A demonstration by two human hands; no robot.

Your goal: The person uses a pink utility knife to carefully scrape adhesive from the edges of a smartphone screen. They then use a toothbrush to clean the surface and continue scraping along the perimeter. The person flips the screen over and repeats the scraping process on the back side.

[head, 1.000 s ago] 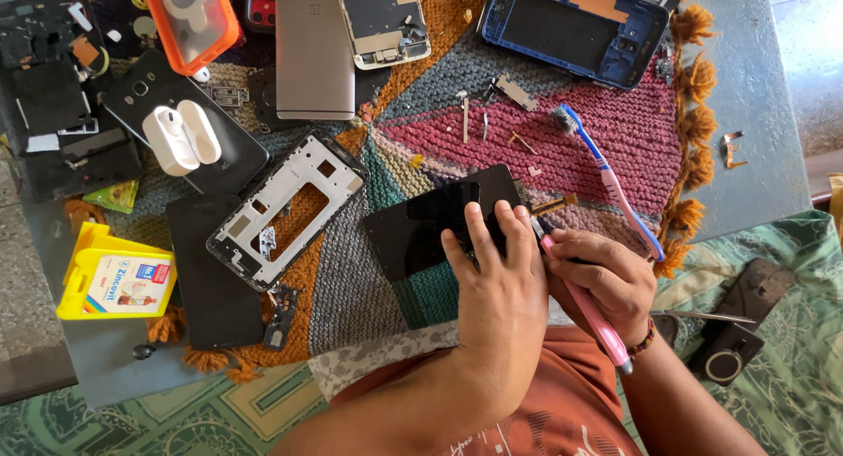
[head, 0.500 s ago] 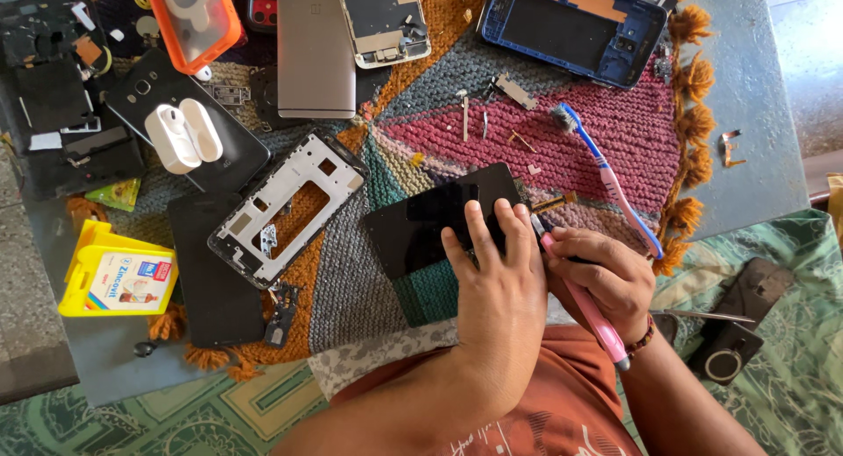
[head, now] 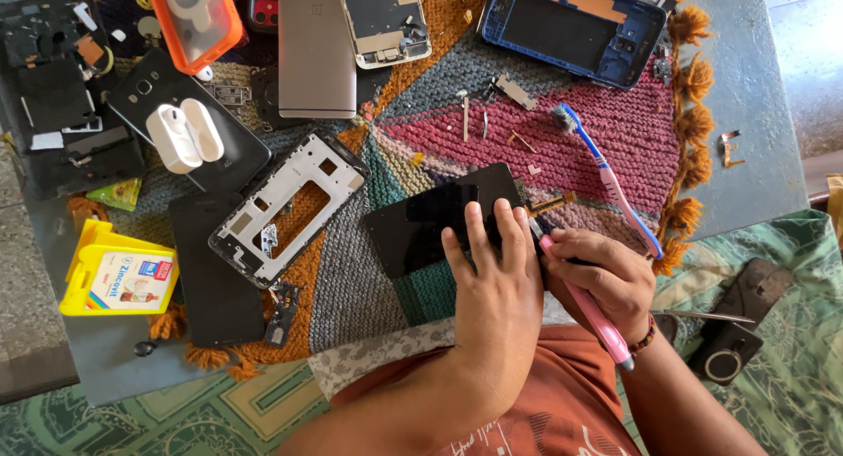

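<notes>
A black phone screen panel [head: 421, 223] lies on a knitted multicolour mat [head: 562, 148], with an orange flex cable [head: 551, 204] at its right edge. My left hand [head: 493, 285] rests flat on the panel's right half, fingers spread over it. My right hand [head: 597, 276] sits just right of the panel and grips a pink-handled tool [head: 587, 307] like a pen, its tip at the panel's right edge near the flex cable.
A blue and pink toothbrush [head: 610, 179], small screws and metal bits lie on the mat. A white phone frame [head: 285, 208], black back covers, a grey phone [head: 316, 47], a blue phone shell [head: 575, 25], an orange case [head: 193, 21], white earbuds case [head: 186, 135] and yellow box [head: 114, 271] surround it.
</notes>
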